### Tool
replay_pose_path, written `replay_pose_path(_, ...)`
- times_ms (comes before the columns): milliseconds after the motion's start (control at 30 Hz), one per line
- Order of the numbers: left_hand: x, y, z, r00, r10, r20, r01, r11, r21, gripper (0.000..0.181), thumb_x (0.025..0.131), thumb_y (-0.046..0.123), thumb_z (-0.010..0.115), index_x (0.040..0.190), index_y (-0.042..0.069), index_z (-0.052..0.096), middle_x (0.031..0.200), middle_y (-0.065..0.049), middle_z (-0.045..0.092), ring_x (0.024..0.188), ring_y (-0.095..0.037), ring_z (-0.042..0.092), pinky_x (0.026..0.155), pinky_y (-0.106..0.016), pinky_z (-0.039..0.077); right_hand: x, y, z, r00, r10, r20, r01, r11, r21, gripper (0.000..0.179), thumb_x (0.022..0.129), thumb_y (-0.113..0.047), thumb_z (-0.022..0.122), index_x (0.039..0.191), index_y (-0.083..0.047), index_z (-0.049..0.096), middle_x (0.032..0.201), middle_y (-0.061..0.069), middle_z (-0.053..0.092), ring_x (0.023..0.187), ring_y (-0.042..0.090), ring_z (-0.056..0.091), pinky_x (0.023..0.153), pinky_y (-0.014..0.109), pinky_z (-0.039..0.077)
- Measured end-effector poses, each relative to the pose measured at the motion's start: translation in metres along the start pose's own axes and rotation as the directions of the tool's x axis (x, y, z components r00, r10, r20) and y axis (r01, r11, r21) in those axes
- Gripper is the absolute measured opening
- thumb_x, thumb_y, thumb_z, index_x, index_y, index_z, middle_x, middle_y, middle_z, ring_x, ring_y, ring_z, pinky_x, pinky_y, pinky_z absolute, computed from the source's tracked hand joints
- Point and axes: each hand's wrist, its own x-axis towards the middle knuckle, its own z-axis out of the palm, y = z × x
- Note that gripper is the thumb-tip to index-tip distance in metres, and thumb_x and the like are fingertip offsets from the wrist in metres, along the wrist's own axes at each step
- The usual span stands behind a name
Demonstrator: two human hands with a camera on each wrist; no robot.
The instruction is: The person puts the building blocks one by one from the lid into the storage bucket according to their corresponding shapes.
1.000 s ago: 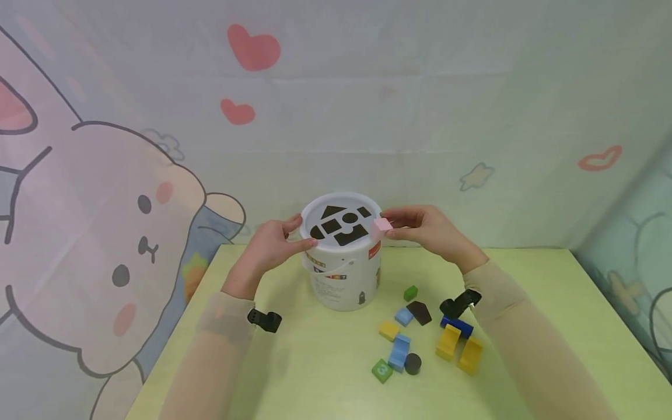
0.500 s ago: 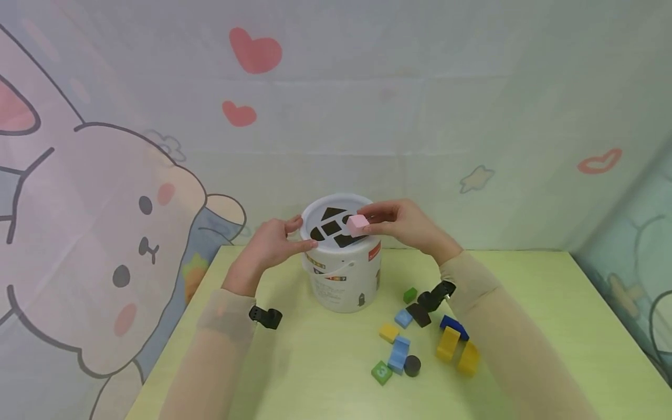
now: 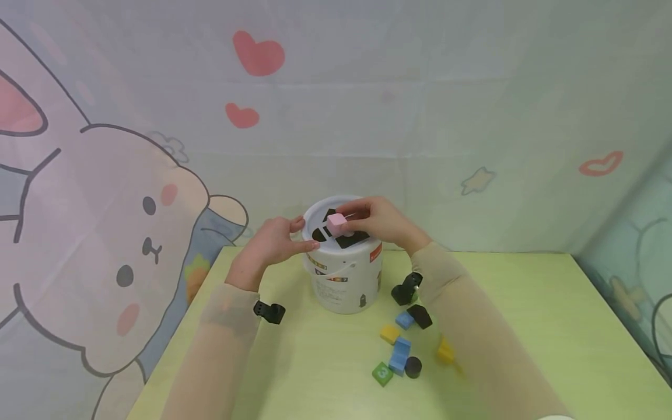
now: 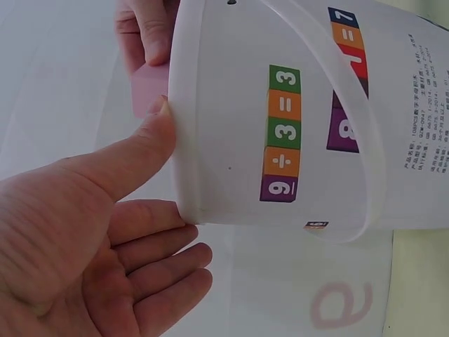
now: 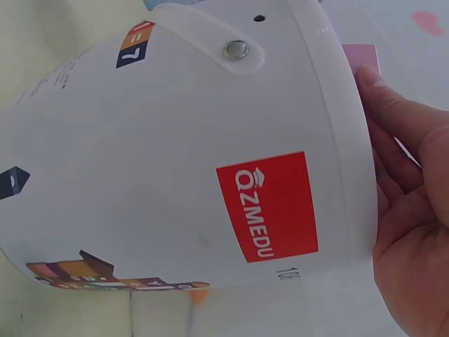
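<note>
A white lidded bucket [image 3: 343, 286] stands upright, its lid cut with dark shaped holes. My left hand [image 3: 273, 244] holds the lid's left edge, thumb at the front and fingers farther back; in the left wrist view the thumb [image 4: 137, 151] touches the rim. My right hand [image 3: 380, 220] pinches a small pink block [image 3: 336, 224] over the lid's middle, covering some of the holes. Behind the rim, the right wrist view shows part of the same pink block [image 5: 363, 57] by the thumb. Whether the block touches the lid, I cannot tell.
On the yellow-green table [image 3: 310, 367] lie several loose blocks: a green one [image 3: 382, 374], a light blue one [image 3: 400, 356], a dark round one [image 3: 413, 367] and a dark brown angular one [image 3: 420, 316]. My right forearm partly hides a yellow block [image 3: 445, 352]. A printed curtain [image 3: 420, 116] hangs behind.
My right hand has carried the pink block leftward from the bucket's right edge to over the lid's middle. The left hand stays on the rim.
</note>
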Motion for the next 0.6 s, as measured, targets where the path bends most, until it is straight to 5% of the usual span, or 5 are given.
replay_pose_path(233, 0.001, -0.001, -0.002, 1.0, -0.005, -0.004, 0.005, 1.0, 0.025, 0.082, 0.097, 0.048, 0.079, 0.161, 0.008, 0.046, 0.165, -0.01, 0.041, 0.153, -0.036, 0.04, 0.109, -0.05, 0.046, 0.008, -0.002, 0.007, 1.0, -0.004, -0.026, 0.003, 0.999, -0.035, 0.041, 0.098, -0.021, 0.082, 0.137, -0.01, 0.074, 0.128, 0.003, 0.075, 0.111, 0.02, 0.072, 0.099, 0.039, 0.056)
replay_pose_path(467, -0.001, 0.0, -0.003, 1.0, -0.017, 0.005, 0.017, 1.0, 0.02, 0.083, 0.097, 0.048, 0.08, 0.161, 0.007, 0.045, 0.166, -0.01, 0.039, 0.143, -0.034, 0.052, 0.097, -0.046, 0.046, 0.011, -0.001, 0.011, 1.0, 0.012, -0.02, -0.013, 0.998, -0.056, 0.04, 0.099, -0.017, 0.081, 0.137, -0.009, 0.074, 0.132, 0.006, 0.074, 0.118, 0.022, 0.071, 0.102, 0.04, 0.054)
replay_pose_path(600, 0.0, -0.002, -0.003, 1.0, -0.015, 0.006, 0.015, 1.0, 0.013, 0.082, 0.098, 0.047, 0.08, 0.16, 0.007, 0.045, 0.166, -0.009, 0.039, 0.15, -0.034, 0.045, 0.099, -0.045, 0.046, 0.012, -0.001, 0.012, 0.999, 0.022, -0.024, -0.023, 0.998, -0.06, 0.04, 0.099, -0.017, 0.08, 0.138, -0.008, 0.074, 0.133, 0.007, 0.074, 0.119, 0.022, 0.071, 0.103, 0.04, 0.054)
